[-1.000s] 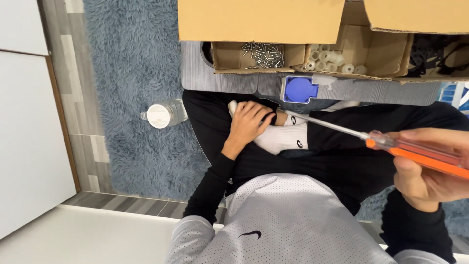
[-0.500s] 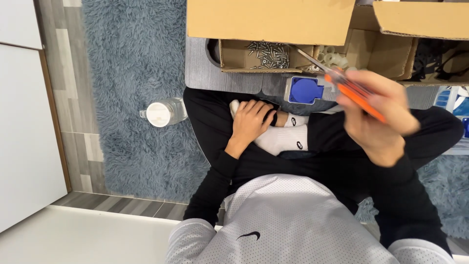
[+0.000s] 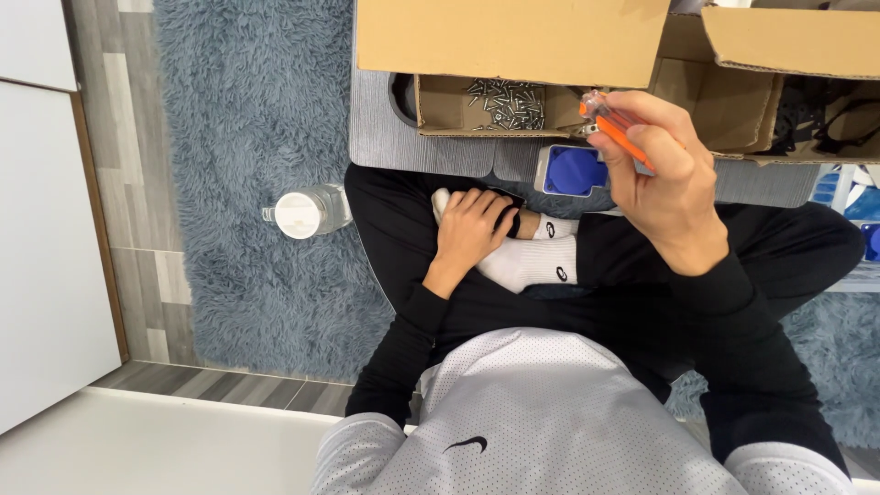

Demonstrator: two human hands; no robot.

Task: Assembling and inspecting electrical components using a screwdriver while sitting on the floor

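Note:
I sit cross-legged on a blue shaggy rug. My right hand [image 3: 665, 179] is raised and grips an orange-handled screwdriver [image 3: 616, 131]; its clear handle end points toward the cardboard box [image 3: 513, 41] in front of me. Its metal shaft is hidden. My left hand [image 3: 469, 229] rests flat on my foot in a white sock [image 3: 532, 261], fingers loosely spread, holding nothing. A blue and white socket-like part [image 3: 570, 170] lies on the grey mat [image 3: 412, 151] just below the screwdriver.
A box compartment holds a pile of several metal screws [image 3: 504, 99]. A clear plastic bottle [image 3: 307, 211] with a white cap lies on the rug to my left. Black cables [image 3: 825, 119] fill another box compartment at right. A white cabinet [image 3: 41, 229] stands far left.
My right hand has carried the screwdriver from the lower right up toward the box and turned it, so the shaft no longer shows. My left hand has stayed on my foot.

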